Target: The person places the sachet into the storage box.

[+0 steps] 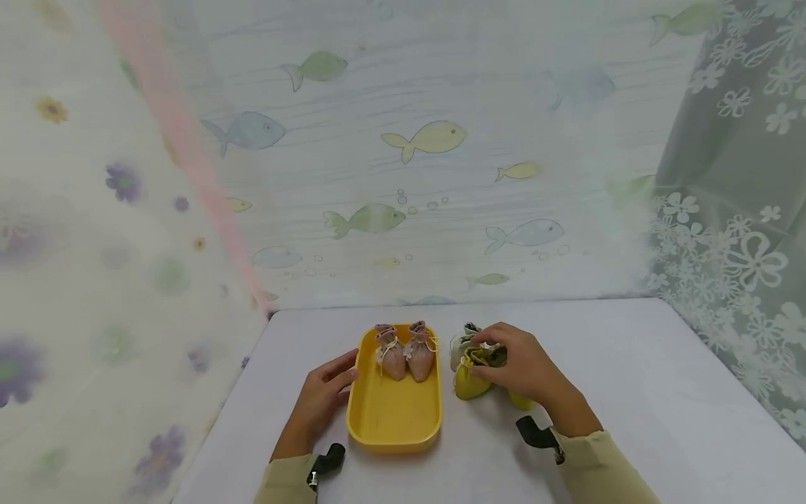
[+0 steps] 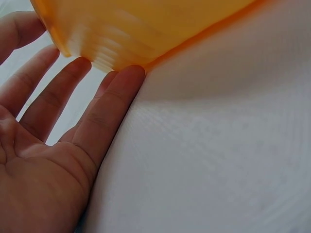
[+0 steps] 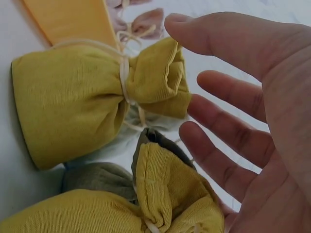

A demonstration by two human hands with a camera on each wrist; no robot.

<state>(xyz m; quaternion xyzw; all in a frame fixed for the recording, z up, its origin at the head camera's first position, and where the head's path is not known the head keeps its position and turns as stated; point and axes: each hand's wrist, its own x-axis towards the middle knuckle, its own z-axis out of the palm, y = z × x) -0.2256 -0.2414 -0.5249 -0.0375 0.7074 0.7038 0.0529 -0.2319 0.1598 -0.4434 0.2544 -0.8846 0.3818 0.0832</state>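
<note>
My left hand (image 1: 320, 400) rests its fingertips against the left side of a yellow tray (image 1: 392, 423); in the left wrist view the fingers (image 2: 109, 109) look nearly straight. Two pinkish drawstring pouches (image 1: 393, 361) lie side by side at the tray's far end. Right of the tray, my right hand (image 1: 525, 365) hovers around the gathered top of a yellow drawstring pouch (image 3: 68, 99), thumb and fingers spread apart. Another yellow pouch (image 3: 68, 216) lies beside it, with a dark grey-green pouch (image 3: 99, 177) between them. Behind stands a pale green pouch (image 1: 458, 353), partly hidden.
The tray and pouches stand on a white-covered table (image 1: 630, 392). Fish-patterned sheeting (image 1: 441, 210) hangs beyond the back edge, flowered sheeting (image 1: 145, 280) on the left, and a grey curtain with white flowers (image 1: 743, 210) on the right.
</note>
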